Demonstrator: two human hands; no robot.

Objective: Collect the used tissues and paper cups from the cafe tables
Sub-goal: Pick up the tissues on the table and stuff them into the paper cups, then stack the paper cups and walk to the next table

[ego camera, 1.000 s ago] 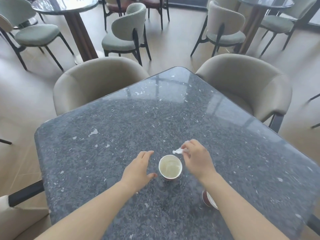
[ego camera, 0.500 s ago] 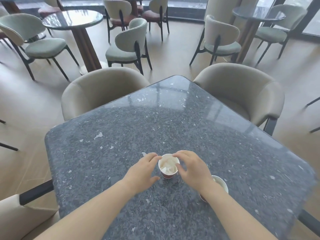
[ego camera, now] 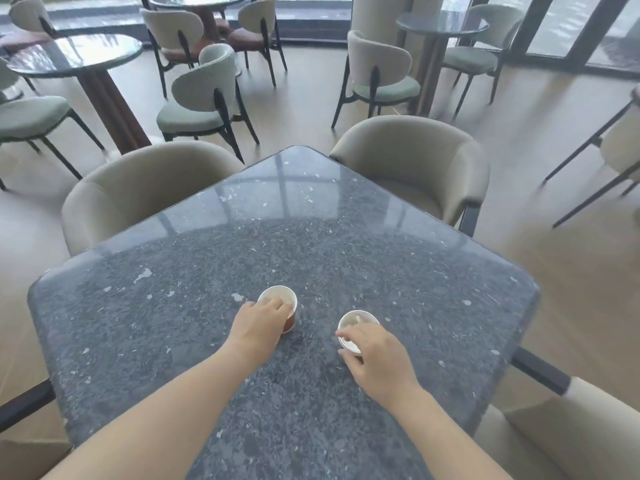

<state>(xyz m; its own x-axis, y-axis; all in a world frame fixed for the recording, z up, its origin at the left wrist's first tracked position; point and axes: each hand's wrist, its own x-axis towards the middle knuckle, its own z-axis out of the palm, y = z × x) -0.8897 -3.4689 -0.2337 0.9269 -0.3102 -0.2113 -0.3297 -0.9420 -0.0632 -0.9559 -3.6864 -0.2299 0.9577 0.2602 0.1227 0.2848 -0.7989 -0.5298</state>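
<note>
Two small paper cups with white insides and reddish-brown outsides stand on the dark speckled stone table (ego camera: 242,258). My left hand (ego camera: 258,325) grips the left cup (ego camera: 278,297) from the near side, fingers curled over its rim. My right hand (ego camera: 375,356) holds the right cup (ego camera: 358,320) at its near rim, fingers curled round it. The left cup's inside looks pale; the tissue dropped into it is hard to make out. Both cups stand upright on the table.
Two beige armchairs (ego camera: 138,188) (ego camera: 422,161) sit at the table's far sides, and another chair's corner (ego camera: 581,427) is at the near right. Round cafe tables (ego camera: 74,57) (ego camera: 441,24) with green-seated chairs (ego camera: 204,98) stand beyond on the wooden floor.
My right hand dropped the tissue into the left cup, then moved right onto the second cup. My left hand closed round the left cup. The view tilted up.
</note>
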